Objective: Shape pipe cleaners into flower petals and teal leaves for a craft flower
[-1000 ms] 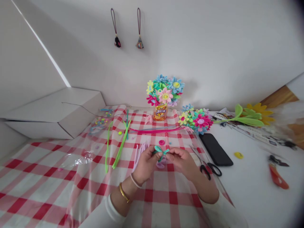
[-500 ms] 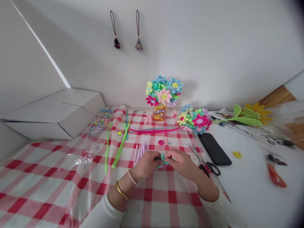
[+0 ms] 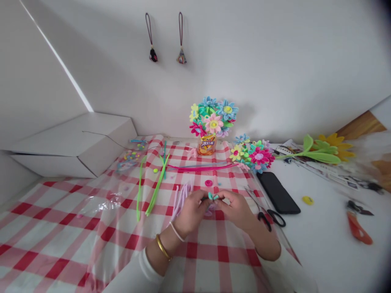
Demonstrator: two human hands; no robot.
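Over the checked cloth, my left hand [image 3: 195, 207] and my right hand [image 3: 233, 206] pinch a short, bent teal pipe cleaner [image 3: 210, 196] between thumbs and fingers. Two small teal loops stick up between the fingertips; the rest of it is hidden. Just behind my left hand lies a bunch of lilac pipe cleaners [image 3: 182, 199]. A pink ring-shaped piece [image 3: 208, 183] rests beyond the fingertips. Black-handled scissors [image 3: 265, 215] lie to the right of my right hand.
Green pipe cleaners [image 3: 157, 189] lie left, magenta ones [image 3: 201, 167] farther back. A jar of fuzzy flowers [image 3: 207, 145] stands by the wall, with another flower bunch [image 3: 253, 154] beside it. A black phone [image 3: 277, 193], orange-handled pliers [image 3: 358, 226] and a white box [image 3: 106, 140] flank the work area.
The teal pipe cleaner has been turned and bent, so two loops now point up between my fingertips. My left hand has shifted slightly right. The view has moved a little.
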